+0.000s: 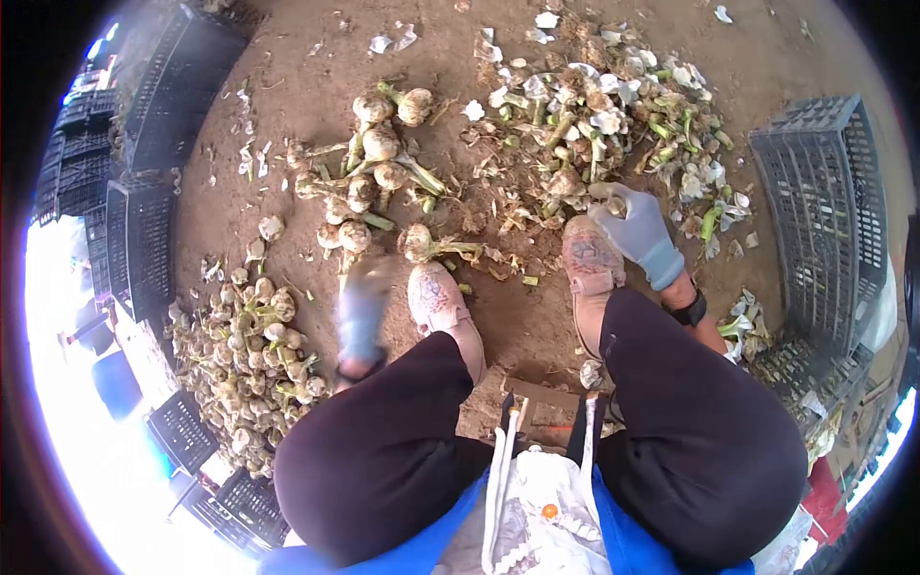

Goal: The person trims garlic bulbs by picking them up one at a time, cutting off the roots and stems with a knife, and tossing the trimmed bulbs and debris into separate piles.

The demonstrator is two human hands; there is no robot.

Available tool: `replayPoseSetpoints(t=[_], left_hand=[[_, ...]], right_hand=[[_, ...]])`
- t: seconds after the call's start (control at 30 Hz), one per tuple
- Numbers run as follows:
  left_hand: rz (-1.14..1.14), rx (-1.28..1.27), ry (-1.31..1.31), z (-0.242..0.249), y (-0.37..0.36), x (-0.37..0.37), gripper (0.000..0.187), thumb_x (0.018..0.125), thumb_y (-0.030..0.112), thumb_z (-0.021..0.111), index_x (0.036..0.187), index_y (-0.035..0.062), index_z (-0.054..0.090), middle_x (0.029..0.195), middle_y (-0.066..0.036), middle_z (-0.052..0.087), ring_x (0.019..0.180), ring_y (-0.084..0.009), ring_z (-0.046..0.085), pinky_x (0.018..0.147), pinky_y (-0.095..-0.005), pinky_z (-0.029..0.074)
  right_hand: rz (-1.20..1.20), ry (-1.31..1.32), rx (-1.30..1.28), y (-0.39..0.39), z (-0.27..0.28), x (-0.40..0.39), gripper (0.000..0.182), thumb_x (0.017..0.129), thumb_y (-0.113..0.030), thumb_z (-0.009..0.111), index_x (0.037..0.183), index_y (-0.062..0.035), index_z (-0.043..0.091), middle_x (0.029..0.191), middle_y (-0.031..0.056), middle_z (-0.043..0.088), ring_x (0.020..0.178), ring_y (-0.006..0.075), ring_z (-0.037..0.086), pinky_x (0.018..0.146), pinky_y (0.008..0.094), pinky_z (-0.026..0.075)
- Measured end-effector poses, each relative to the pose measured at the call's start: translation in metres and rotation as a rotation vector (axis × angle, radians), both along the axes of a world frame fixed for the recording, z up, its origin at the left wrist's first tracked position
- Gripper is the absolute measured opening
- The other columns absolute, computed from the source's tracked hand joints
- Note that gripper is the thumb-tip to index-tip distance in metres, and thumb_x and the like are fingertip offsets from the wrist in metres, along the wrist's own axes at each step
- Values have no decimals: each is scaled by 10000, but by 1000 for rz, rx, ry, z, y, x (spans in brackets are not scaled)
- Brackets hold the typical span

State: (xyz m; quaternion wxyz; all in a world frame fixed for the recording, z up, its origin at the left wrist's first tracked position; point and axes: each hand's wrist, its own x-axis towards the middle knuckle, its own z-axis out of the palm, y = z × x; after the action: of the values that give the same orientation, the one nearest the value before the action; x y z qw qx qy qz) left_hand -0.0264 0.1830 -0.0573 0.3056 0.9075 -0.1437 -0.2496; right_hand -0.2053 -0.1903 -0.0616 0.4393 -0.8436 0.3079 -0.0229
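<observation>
Head view: left hand (361, 309) blurred, near garlic (380, 144) spread on the dirt floor (316, 216); grip can't be told. Right hand (634, 230) curled at a shoe (588, 257), contents unclear. Garlic heap (251, 359) at left, scraps (613, 110) upper right.

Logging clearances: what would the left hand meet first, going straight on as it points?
Probably the nearest garlic bulb, just ahead of the left hand, though the hand's height is unclear.

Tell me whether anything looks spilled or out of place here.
Scraps of skin and stalk lie strewn across the dirt, which looks messy. One garlic bulb sits by the right leg, apart from the heaped garlic, perhaps dropped.
</observation>
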Motion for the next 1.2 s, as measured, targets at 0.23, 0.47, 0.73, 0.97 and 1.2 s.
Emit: replayPoseSetpoints(t=[0.23, 0.47, 0.73, 0.97, 1.2], left_hand=[[-430, 265, -465, -29, -145, 21, 571, 659, 147, 717, 1149, 58, 438, 1059, -176, 490, 985, -322, 502, 760, -436, 464], [-722, -535, -360, 46, -211, -3, 713, 652, -45, 635, 1300, 40, 350, 1148, -193, 477, 1055, -374, 500, 844, -425, 463], [-183, -733, 641, 29, -193, -9, 372, 762, -77, 479, 1128, -38, 531, 951, -71, 646, 836, -170, 626, 718, -276, 510], [-390, -384, 431, 18, -191, -10, 259, 828, 35, 476, 1073, 0, 554, 866, -91, 649, 754, -136, 624, 654, -280, 511], [-382, -732, 581, 12, -187, -19, 276, 841, 117, 537, 1090, 3, 563, 974, -100, 649, 833, -143, 624, 734, -286, 503]], right_hand=[[80, -13, 6, 4, 10, 4, 402, 751, -333, 657, 1048, -63, 642, 738, 164, 646, 606, 253, 622, 579, 342, 491], [-46, -85, 803, 20, 66, 52, 553, 716, -527, 702, 902, -7, 660, 602, 31, 591, 479, 77, 547, 456, 216, 442], [150, -163, 50, 25, 53, 44, 509, 750, -549, 644, 748, -42, 619, 581, 82, 596, 521, 200, 602, 501, 326, 481], [412, -37, -516, 30, 67, 36, 299, 679, -223, 658, 898, -48, 553, 745, 91, 586, 658, 246, 624, 521, 368, 482], [474, -113, -610, 32, 70, 38, 184, 680, -161, 602, 804, -48, 528, 680, 82, 566, 567, 241, 601, 469, 348, 467]])
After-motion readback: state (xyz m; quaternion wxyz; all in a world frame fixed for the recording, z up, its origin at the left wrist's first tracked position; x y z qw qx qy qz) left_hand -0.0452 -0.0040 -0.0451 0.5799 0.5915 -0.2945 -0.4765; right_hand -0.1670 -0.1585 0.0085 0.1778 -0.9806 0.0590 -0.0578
